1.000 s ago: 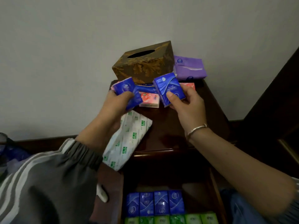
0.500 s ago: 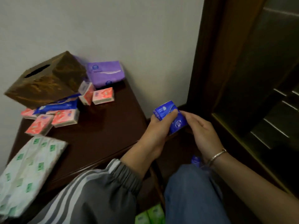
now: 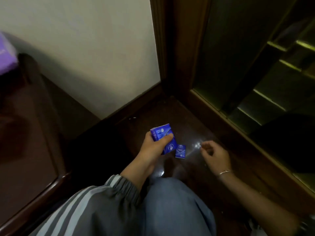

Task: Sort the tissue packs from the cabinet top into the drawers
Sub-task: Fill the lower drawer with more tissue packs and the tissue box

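Observation:
My left hand (image 3: 153, 147) grips blue tissue packs (image 3: 162, 134) low over the dark floor, to the right of the cabinet. A small blue tissue pack (image 3: 180, 151) lies on the floor just right of that hand. My right hand (image 3: 215, 155) hovers to the right of the fallen pack with its fingers loosely curled and nothing in them. The dark wooden cabinet top (image 3: 25, 133) fills the left side. A purple tissue pack (image 3: 6, 53) shows at the far left edge. The drawers are out of view.
A pale wall (image 3: 85, 48) meets a dark baseboard behind the hands. A dark door frame (image 3: 179, 48) and a glass-fronted cabinet (image 3: 264, 65) stand to the right. My knee in blue jeans (image 3: 179, 206) is below the hands.
The view swung right and down from the cabinet top to the floor. My hands dropped low; a small blue pack now lies on the floor and my right hand has come off the held packs.

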A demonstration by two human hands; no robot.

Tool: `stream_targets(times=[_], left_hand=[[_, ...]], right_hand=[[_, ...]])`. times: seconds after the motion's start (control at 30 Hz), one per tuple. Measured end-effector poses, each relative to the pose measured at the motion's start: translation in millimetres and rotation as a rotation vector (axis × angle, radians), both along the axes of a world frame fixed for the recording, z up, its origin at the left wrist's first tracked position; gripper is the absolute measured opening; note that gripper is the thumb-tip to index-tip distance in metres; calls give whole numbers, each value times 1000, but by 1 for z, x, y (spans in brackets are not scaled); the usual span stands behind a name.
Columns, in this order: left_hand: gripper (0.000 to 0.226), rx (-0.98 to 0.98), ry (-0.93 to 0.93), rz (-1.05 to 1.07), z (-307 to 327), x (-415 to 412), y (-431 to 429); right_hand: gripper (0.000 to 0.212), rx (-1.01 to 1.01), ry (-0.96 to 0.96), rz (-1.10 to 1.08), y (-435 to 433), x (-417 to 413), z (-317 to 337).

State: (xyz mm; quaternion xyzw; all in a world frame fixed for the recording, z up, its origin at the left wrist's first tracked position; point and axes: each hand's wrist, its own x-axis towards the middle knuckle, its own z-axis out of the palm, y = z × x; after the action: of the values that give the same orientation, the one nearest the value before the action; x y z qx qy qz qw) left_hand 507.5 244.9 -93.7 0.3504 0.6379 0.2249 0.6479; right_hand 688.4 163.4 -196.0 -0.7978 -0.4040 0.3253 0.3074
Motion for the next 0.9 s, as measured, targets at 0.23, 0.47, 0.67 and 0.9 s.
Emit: stream_targets(times=[0.23, 0.47, 0.67, 0.9], left_hand=[[49, -51, 24, 115, -64, -5, 27], [50, -134, 61, 121, -102, -22, 35], [56, -165, 74, 59, -102, -17, 32], [48, -178, 79, 32, -84, -9, 21]], right_hand=[[58, -385, -373, 436, 36, -18, -152], [92, -515, -556, 613, 75, -48, -227], [69, -498, -348, 312, 65, -42, -225], [23, -175, 205, -68, 53, -28, -167]])
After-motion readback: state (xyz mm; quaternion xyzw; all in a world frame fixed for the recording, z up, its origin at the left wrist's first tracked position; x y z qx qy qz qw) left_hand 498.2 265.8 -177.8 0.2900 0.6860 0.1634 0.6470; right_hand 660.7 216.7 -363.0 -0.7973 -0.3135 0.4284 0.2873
